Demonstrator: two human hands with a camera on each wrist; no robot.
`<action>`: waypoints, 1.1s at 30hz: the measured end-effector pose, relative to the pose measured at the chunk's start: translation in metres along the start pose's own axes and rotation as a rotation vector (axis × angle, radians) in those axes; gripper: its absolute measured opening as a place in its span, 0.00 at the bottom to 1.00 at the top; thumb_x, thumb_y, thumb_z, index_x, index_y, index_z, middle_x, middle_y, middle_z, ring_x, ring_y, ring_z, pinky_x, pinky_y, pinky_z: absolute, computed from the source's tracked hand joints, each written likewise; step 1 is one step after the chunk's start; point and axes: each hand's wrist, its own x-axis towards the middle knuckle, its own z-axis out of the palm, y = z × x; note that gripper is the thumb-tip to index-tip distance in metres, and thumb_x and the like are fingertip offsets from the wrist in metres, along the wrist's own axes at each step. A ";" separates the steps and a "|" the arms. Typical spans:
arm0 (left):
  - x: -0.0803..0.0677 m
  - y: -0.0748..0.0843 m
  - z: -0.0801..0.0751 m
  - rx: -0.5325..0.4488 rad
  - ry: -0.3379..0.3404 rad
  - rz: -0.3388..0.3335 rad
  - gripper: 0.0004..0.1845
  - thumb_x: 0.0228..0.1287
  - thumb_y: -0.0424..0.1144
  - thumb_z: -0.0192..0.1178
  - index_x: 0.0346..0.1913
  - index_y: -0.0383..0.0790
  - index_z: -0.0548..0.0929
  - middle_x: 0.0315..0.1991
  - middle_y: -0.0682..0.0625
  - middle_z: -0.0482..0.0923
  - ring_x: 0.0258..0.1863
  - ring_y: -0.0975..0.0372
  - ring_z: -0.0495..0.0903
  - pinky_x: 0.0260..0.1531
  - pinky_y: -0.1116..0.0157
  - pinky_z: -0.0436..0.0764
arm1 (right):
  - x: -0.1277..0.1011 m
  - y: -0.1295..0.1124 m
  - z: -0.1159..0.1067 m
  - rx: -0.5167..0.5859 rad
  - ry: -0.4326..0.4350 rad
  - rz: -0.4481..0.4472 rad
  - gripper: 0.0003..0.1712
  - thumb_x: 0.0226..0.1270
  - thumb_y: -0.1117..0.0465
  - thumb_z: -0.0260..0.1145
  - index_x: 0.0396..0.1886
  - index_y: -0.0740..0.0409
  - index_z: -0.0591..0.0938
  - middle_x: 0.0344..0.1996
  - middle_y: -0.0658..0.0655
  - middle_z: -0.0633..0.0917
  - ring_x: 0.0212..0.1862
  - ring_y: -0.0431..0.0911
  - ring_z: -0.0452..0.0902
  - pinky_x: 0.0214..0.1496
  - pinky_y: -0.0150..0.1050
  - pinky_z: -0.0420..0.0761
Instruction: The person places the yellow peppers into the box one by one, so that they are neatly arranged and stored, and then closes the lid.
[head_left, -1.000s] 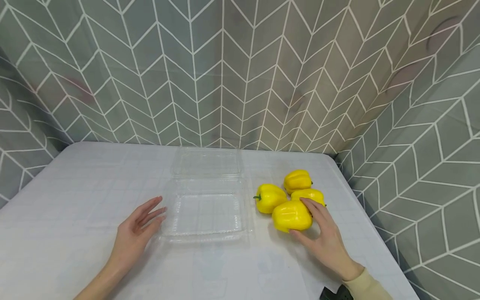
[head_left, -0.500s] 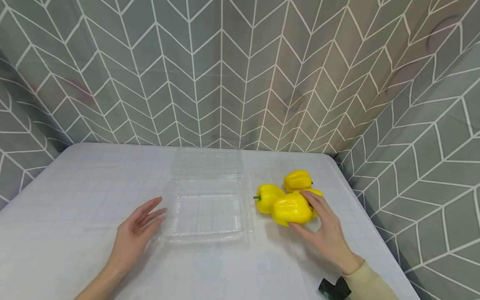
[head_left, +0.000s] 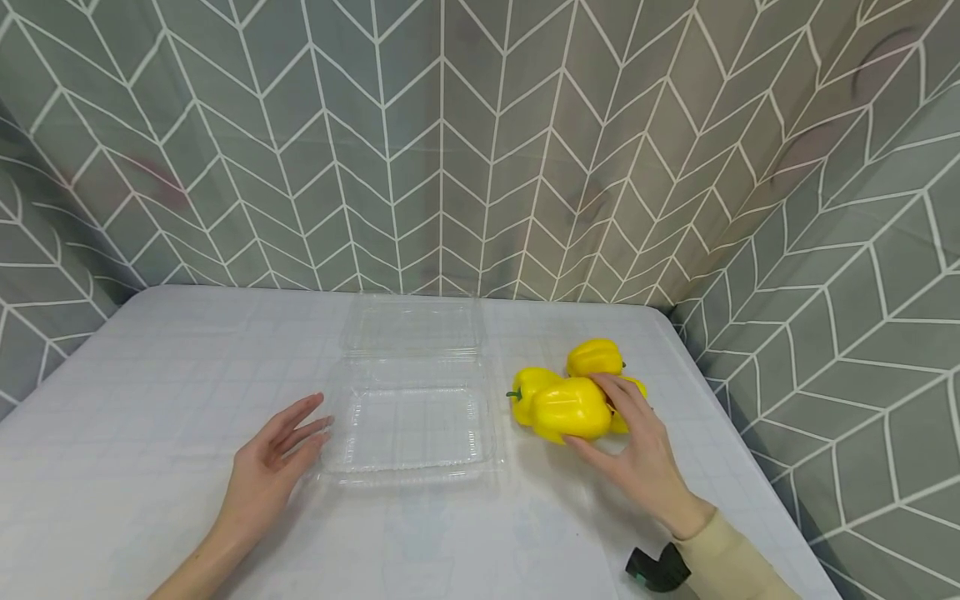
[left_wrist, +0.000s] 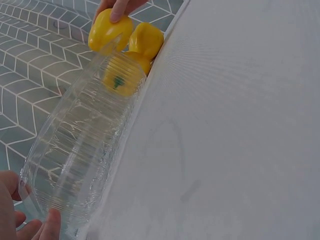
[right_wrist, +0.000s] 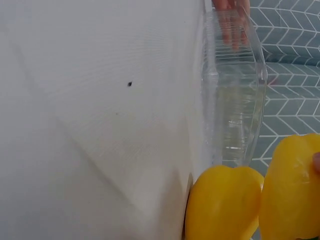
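Note:
My right hand (head_left: 637,450) grips a yellow bell pepper (head_left: 572,408) between thumb and fingers; the left wrist view shows this pepper (left_wrist: 109,31) raised off the table. Behind it lie a pepper with a green stem (head_left: 528,392), another at the back (head_left: 596,357), and one (head_left: 636,387) partly covered by my fingers. To the left, a clear plastic clamshell container (head_left: 416,425) lies with its lid (head_left: 415,327) folded back. My left hand (head_left: 270,462) stays at the container's left side, fingers loosely extended, fingertips right at the rim.
A white cloth covers the table (head_left: 172,367). Patterned grey curtains (head_left: 442,150) hang along its back and sides. A black strap-like device (head_left: 658,568) sits by the right sleeve (head_left: 738,558).
My right hand has lifted the yellow bell pepper and moved it a little left and away from me, so that it now overlaps the stemmed pepper. The left hand has not moved.

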 end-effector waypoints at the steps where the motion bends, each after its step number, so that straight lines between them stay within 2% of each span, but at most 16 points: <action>1: 0.000 0.001 0.000 0.002 0.000 -0.006 0.28 0.71 0.28 0.59 0.72 0.35 0.68 0.70 0.47 0.71 0.59 0.68 0.80 0.54 0.78 0.79 | 0.001 -0.001 0.001 -0.002 0.003 -0.004 0.49 0.40 0.63 0.85 0.67 0.60 0.74 0.59 0.56 0.78 0.58 0.49 0.74 0.65 0.18 0.64; 8: -0.001 0.002 -0.001 0.024 -0.003 -0.046 0.28 0.71 0.30 0.59 0.72 0.37 0.68 0.71 0.43 0.70 0.59 0.69 0.80 0.54 0.78 0.79 | 0.008 -0.007 0.007 0.038 0.039 -0.071 0.48 0.39 0.64 0.84 0.66 0.61 0.75 0.60 0.57 0.77 0.57 0.51 0.73 0.64 0.20 0.66; 14: -0.001 0.001 -0.001 0.050 0.006 -0.054 0.27 0.72 0.31 0.59 0.72 0.37 0.69 0.70 0.45 0.72 0.58 0.70 0.80 0.55 0.80 0.78 | 0.013 -0.010 0.012 0.068 0.044 -0.090 0.48 0.40 0.64 0.84 0.66 0.61 0.75 0.61 0.57 0.77 0.57 0.52 0.74 0.65 0.21 0.66; 23: 0.001 0.000 0.000 0.039 0.004 0.016 0.26 0.71 0.29 0.59 0.70 0.32 0.71 0.67 0.58 0.75 0.58 0.71 0.80 0.54 0.80 0.78 | 0.015 -0.015 0.018 0.051 0.036 -0.064 0.47 0.42 0.62 0.83 0.66 0.61 0.75 0.61 0.58 0.76 0.59 0.52 0.74 0.64 0.23 0.67; 33: 0.000 -0.001 0.000 0.058 0.017 -0.041 0.25 0.71 0.30 0.60 0.69 0.34 0.72 0.68 0.44 0.74 0.57 0.70 0.81 0.54 0.79 0.78 | 0.023 -0.021 0.024 0.039 0.010 -0.050 0.46 0.43 0.61 0.83 0.65 0.64 0.74 0.61 0.60 0.76 0.59 0.53 0.75 0.65 0.25 0.69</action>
